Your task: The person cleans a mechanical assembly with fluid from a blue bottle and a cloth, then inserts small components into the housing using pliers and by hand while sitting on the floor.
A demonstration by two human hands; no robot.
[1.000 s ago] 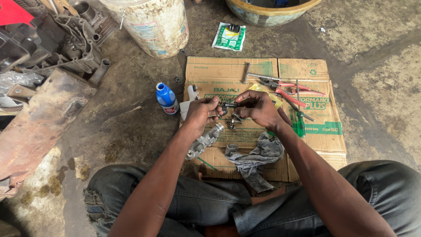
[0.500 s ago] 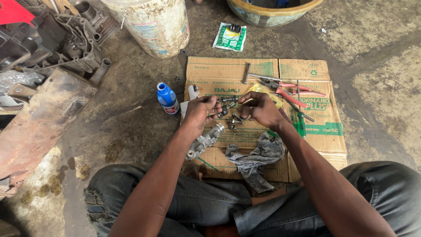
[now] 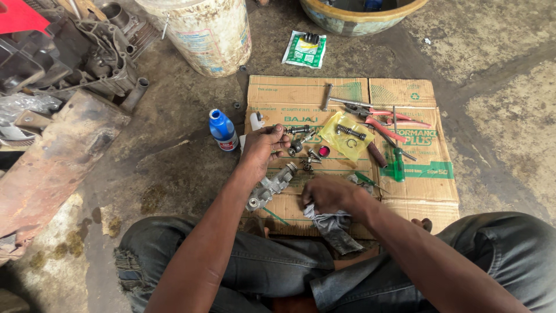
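Note:
I sit on the floor before a flattened cardboard sheet (image 3: 405, 191) strewn with small metal parts. My left hand (image 3: 262, 148) hovers over the sheet's left part, its fingers pinching a small dark metal piece (image 3: 295, 130). A grey metal cylinder body (image 3: 271, 186) lies just below that hand. My right hand (image 3: 329, 194) is lower down, closed on a crumpled grey rag (image 3: 331, 223) near the sheet's front edge. Small bolts, springs and a red cap (image 3: 324, 151) lie between the hands.
Red-handled pliers (image 3: 385, 122), a green screwdriver (image 3: 398, 156) and a yellow plastic bag (image 3: 346, 136) lie on the cardboard's right. A blue-capped bottle (image 3: 222, 130) stands at its left. A stained bucket (image 3: 202, 32), a basin (image 3: 362, 8), a green packet (image 3: 305, 49) and engine parts (image 3: 69, 52) surround it.
My hands, which worked together on a small part over the sheet's middle, have separated. The right hand dropped down onto the rag; the left stays up holding the small piece.

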